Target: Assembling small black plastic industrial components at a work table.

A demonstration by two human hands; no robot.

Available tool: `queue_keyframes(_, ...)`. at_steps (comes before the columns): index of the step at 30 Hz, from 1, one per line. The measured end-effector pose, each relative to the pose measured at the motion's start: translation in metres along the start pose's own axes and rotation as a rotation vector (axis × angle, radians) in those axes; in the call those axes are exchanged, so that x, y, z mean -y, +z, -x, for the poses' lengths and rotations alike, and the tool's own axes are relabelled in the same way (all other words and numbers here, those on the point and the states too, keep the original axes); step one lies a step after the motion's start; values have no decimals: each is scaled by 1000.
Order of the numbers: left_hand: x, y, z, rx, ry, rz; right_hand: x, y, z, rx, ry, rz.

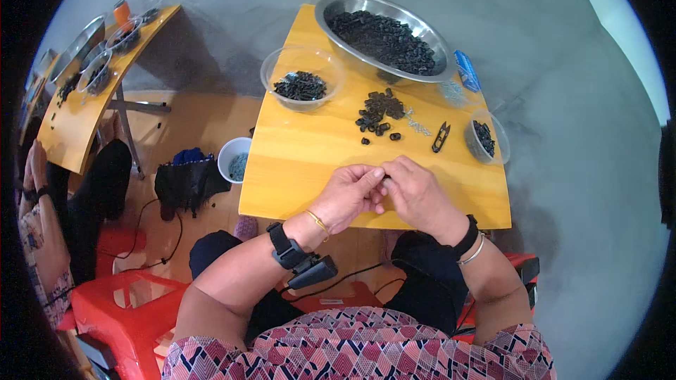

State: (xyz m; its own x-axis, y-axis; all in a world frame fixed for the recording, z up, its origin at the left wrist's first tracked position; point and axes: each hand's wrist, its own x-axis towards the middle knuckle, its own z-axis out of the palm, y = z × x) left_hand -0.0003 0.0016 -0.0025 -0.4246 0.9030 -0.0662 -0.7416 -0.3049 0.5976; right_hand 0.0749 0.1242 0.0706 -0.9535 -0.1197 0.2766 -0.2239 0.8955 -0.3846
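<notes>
Both hands meet above the near part of the yellow table [296, 183]. My left hand [350, 193] and my right hand [417, 197] are closed, fingertips pinched together around a small black piece [386, 177], mostly hidden by the fingers. Just beyond them lies a loose pile of small black parts [380, 107], with a few single ones nearer me. Beside the pile are scattered small silvery pieces [419, 127]. To the right of these rests a pair of black thread snips [441, 137].
At the table's back stands a big metal bowl [443, 39] heaped with black parts. Clear plastic bowls with black parts stand left [269, 74] and right [501, 137]. A blue packet [466, 70] lies back right. A white bucket [225, 158] is on the floor; another person sits left.
</notes>
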Motion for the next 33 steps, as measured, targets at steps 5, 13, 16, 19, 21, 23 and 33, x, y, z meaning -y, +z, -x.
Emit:
queue_keyframes(5, -3, 5, 5, -25, 2, -2, -18, -12, -1, -56, 77, -128)
queue_keyframes(13, -3, 6, 0, -50, 9, -53, -128, -32, -21, -88, 463, 93)
queue_keyframes(16, 3, 4, 5, -36, 32, -4, -138, -28, -30, -61, 495, 178)
queue_keyframes(19, 3, 3, 5, -42, 51, 20, -145, -21, -38, 11, 456, 181)
queue_keyframes(21, 2, 5, 6, -41, 42, 0, -148, -19, -38, 53, 460, 173)
queue_keyframes(23, -1, 7, 5, -34, 46, -26, -147, -18, -41, 86, 453, 170)
queue_keyframes(33, 2, 0, 2, 25, 22, 1, -153, -10, -39, 19, 443, 135)
